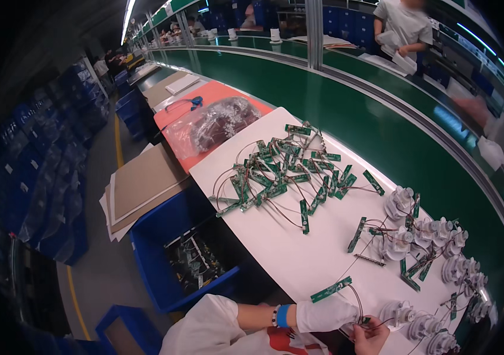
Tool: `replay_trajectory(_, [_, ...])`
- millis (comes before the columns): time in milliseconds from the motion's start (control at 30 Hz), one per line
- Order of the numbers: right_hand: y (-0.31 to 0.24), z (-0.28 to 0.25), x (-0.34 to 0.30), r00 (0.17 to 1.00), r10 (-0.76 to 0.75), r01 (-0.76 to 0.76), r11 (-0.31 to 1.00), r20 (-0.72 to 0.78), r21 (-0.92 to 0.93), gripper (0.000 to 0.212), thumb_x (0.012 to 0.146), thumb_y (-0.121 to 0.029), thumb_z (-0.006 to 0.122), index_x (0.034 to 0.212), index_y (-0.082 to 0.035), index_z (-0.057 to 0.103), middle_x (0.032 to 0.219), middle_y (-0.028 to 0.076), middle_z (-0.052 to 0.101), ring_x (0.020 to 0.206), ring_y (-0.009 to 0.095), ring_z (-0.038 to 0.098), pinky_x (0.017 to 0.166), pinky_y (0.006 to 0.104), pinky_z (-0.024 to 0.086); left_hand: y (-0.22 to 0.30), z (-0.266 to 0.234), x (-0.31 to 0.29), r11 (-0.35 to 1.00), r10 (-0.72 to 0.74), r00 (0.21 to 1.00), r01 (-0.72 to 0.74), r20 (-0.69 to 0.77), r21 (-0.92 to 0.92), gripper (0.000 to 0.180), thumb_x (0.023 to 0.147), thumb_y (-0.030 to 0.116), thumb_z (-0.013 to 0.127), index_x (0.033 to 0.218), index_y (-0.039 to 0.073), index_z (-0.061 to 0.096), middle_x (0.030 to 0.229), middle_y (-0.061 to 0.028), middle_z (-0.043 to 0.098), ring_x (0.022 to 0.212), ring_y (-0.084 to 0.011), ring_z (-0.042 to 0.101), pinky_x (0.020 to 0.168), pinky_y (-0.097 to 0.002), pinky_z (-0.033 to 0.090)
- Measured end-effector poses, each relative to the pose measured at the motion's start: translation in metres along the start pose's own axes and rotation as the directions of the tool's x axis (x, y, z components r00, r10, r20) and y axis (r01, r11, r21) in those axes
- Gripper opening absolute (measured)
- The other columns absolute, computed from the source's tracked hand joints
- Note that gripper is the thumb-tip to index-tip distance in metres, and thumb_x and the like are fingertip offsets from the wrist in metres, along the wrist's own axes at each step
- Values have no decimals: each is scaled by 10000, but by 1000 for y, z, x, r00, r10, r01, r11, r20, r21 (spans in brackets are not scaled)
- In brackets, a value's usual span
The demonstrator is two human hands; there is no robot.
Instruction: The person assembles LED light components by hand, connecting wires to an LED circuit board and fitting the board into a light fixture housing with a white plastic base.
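Note:
My left hand (329,312), in a white glove with a blue band at the wrist, is closed at the lower edge. Right beside it, my bare right hand (371,337) is pinched, fingertips meeting the left ones around thin wires (358,297). These wires curve up to a narrow green circuit board (331,289) lying just above the glove. What sits between the fingertips is small and partly hidden. Close on the right stands a white round plastic part (398,313) with a wire running toward my hands.
Green boards with wires lie piled on the white work surface (287,260). More white round parts (395,244) stand along its right side. A blue bin (145,272) holding boards is at left, below cardboard sheets (148,180). Behind runs a green conveyor (352,112); a person (402,32) stands beyond.

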State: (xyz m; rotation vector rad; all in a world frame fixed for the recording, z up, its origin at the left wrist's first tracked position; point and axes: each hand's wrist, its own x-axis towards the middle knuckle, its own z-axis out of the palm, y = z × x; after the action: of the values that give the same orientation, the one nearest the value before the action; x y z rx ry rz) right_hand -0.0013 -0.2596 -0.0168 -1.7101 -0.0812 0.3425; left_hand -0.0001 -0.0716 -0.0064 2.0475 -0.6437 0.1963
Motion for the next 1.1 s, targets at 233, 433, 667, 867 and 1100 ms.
replay_trajectory(233, [7,8,-15,972,-165,155,986,-167,-67,86,723,35,612,800,17,578,675,60,588,532,103,540,472,217,419,2,8,-6,995,66,998,-66,-6,-74,80,736,92,487,731,20,521,594,-108,511,532,-266,539,479,-355,419])
replay_trajectory(433, [-7,20,-7,995,22,-32,994,-98,-101,288,688,23,667,963,12,581,643,39,581,569,76,541,505,217,442,-8,-7,-7,970,142,971,-176,194,171,209,671,152,547,839,31,573,810,-140,561,691,-260,564,595,-340,453])
replay_trajectory(667, [-18,-27,-20,971,-135,88,969,-197,-229,315,695,-31,691,992,12,598,680,63,634,504,27,539,436,155,412,-11,8,-1,838,-477,879,459,10,-296,263,778,-75,434,989,-5,573,738,-94,604,549,-112,541,481,-223,405])
replay_trajectory(867, [-9,-46,-33,847,-107,-33,967,-520,-253,206,753,-40,636,950,18,616,610,44,600,502,19,524,404,157,381,-13,14,-5,782,-511,858,490,54,-386,254,827,-52,392,1013,-18,561,723,-65,599,492,-63,512,403,-167,364])
replay_trajectory(1100, [-4,-61,0,880,34,-16,999,-474,42,317,879,-181,497,1126,17,515,587,-29,497,476,27,422,412,180,331,-7,17,-6,741,-538,843,485,22,-464,245,838,-40,379,1025,-41,538,777,-91,582,509,-87,526,384,-169,379])
